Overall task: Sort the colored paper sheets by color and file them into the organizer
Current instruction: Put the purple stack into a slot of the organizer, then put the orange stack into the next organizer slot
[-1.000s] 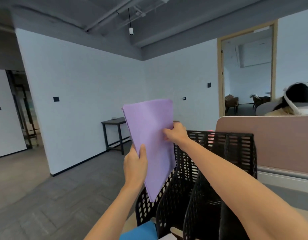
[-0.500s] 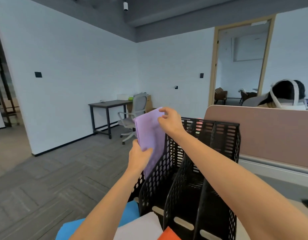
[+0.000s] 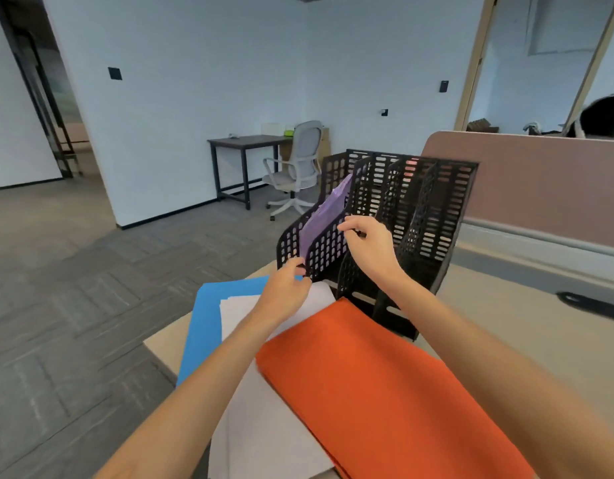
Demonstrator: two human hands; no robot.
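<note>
Curled, pinch unclear, left hand (image 3: pixel 285 288) and right hand (image 3: pixel 367 243) seat purple sheets (image 3: pixel 319 223) in organizer's (image 3: pixel 437 209) leftmost slot; orange sheets (image 3: pixel 385 392) likely next.

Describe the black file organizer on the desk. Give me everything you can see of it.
The organizer is black, plastic-looking, with walls perforated by rows of slots and holes. Dividers with sloped front edges split it into several upright compartments. It stands on the desk near a pinkish partition. Purple sheets lean in its leftmost compartment; the others look empty. The left hand is at the low front of that compartment's right wall and the right hand higher on it; whether they grip is unclear.
</note>
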